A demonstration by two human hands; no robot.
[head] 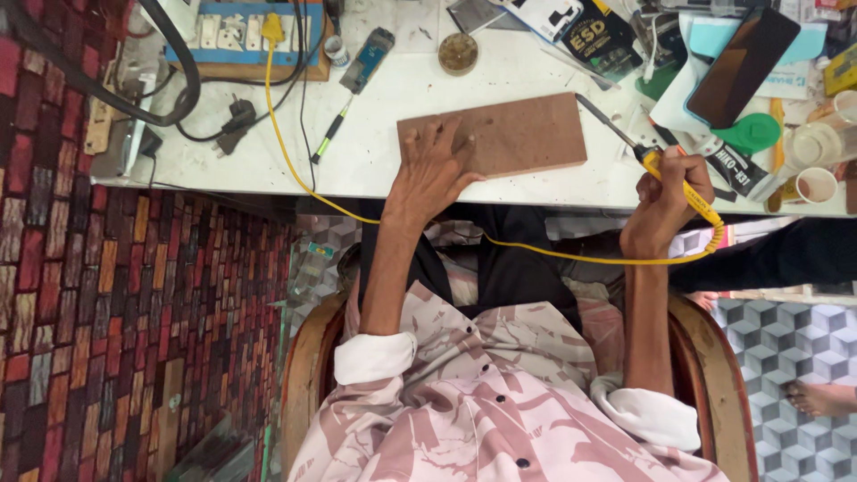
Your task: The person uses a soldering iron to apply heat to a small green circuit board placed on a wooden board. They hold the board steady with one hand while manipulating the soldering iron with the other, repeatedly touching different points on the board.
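On white bench: left hand flat on wooden board; right hand grips yellow soldering iron, tip apparently just off board's right end.

board: on the table, under the left fingers
iron: within the right fingers, tip just right of board
screwdriver: well left of left fingers
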